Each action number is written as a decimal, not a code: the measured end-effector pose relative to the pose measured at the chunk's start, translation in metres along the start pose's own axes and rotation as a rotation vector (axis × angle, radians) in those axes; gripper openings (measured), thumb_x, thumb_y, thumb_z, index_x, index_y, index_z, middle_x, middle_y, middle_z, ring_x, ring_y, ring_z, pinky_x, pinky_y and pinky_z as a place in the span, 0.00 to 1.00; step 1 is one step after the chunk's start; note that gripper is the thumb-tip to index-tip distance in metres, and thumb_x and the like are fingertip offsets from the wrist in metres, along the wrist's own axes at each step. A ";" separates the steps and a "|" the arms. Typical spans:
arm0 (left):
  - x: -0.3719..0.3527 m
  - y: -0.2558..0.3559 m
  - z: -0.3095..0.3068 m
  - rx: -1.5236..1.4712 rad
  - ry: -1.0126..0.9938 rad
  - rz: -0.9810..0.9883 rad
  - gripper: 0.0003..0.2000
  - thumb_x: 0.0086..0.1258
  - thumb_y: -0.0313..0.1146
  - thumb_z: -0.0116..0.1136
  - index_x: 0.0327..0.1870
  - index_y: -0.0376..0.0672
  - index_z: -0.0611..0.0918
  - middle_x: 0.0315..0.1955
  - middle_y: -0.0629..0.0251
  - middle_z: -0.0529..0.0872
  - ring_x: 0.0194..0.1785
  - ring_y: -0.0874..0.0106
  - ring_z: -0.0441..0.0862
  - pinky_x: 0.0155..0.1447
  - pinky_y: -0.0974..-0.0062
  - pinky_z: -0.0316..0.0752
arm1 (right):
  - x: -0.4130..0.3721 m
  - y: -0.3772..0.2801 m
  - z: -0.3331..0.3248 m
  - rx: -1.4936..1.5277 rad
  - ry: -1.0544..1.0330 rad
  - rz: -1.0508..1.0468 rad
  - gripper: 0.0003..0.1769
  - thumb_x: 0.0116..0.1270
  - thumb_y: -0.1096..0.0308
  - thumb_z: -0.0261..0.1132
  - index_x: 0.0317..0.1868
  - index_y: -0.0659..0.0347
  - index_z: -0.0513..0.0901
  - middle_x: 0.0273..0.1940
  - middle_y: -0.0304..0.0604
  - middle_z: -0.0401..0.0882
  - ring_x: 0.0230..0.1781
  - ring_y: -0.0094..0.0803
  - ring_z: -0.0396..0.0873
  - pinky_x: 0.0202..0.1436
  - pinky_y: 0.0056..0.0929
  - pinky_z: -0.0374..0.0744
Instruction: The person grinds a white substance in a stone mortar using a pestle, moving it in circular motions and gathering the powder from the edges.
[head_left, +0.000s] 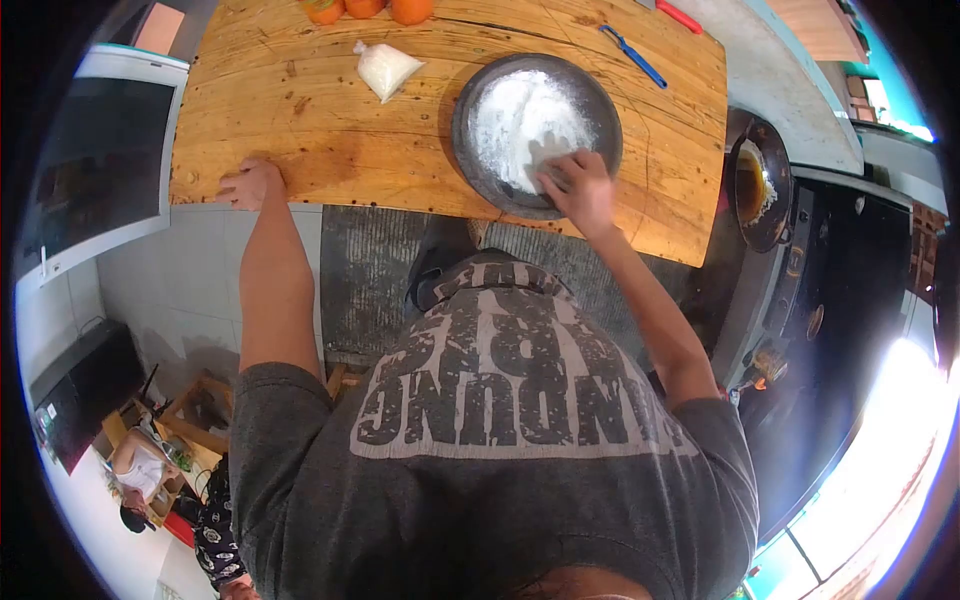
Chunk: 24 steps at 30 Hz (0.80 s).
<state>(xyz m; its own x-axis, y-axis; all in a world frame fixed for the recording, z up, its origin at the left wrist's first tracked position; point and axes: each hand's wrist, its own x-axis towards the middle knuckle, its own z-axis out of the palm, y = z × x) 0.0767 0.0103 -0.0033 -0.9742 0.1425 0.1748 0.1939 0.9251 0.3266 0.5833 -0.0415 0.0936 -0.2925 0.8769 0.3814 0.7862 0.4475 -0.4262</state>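
A round dark stone bowl [467,150] sits on the wooden table, with white powder [520,115] spread over its inside. Over the bowl's lower right part is my right hand [580,190], its fingers bent down toward the powder; whether anything is between the fingertips is too small to tell. My left hand [252,184] rests on the table's near edge at the left, fingers curled over the wood. A small knotted plastic bag with white contents [388,70] lies on the table between the hands, farther back.
Orange containers [366,6] stand at the table's [330,120] far edge. Beyond the bowl lie a blue peeler [633,56] and a red handle [680,16]. A pan with oil [762,180] is right of the table, beside a black stove [835,300]. People are at lower left.
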 end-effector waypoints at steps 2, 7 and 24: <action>0.000 0.005 -0.005 -0.012 -0.010 -0.027 0.27 0.69 0.47 0.43 0.62 0.37 0.63 0.70 0.43 0.53 0.57 0.49 0.70 0.51 0.54 0.76 | 0.021 0.003 0.013 0.014 0.055 -0.009 0.14 0.53 0.59 0.76 0.32 0.60 0.87 0.29 0.46 0.76 0.31 0.44 0.77 0.33 0.40 0.78; 0.010 -0.009 0.013 0.034 0.005 0.043 0.27 0.69 0.47 0.43 0.63 0.36 0.63 0.70 0.43 0.52 0.57 0.49 0.70 0.51 0.54 0.77 | 0.038 0.037 -0.004 0.343 -0.170 0.353 0.17 0.52 0.59 0.77 0.37 0.61 0.88 0.33 0.49 0.82 0.36 0.38 0.84 0.35 0.36 0.80; -0.001 0.000 -0.007 -0.041 -0.014 0.013 0.27 0.70 0.45 0.43 0.63 0.36 0.63 0.69 0.44 0.54 0.58 0.46 0.70 0.51 0.51 0.77 | -0.003 0.001 -0.008 0.142 -0.078 0.101 0.15 0.52 0.59 0.76 0.35 0.59 0.87 0.30 0.46 0.78 0.31 0.44 0.77 0.35 0.39 0.79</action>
<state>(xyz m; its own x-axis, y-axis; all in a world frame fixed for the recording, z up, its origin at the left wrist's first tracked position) 0.0789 0.0072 0.0032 -0.9731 0.1593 0.1665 0.2106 0.9079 0.3623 0.5892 -0.0449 0.0982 -0.2615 0.9272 0.2681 0.7305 0.3716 -0.5729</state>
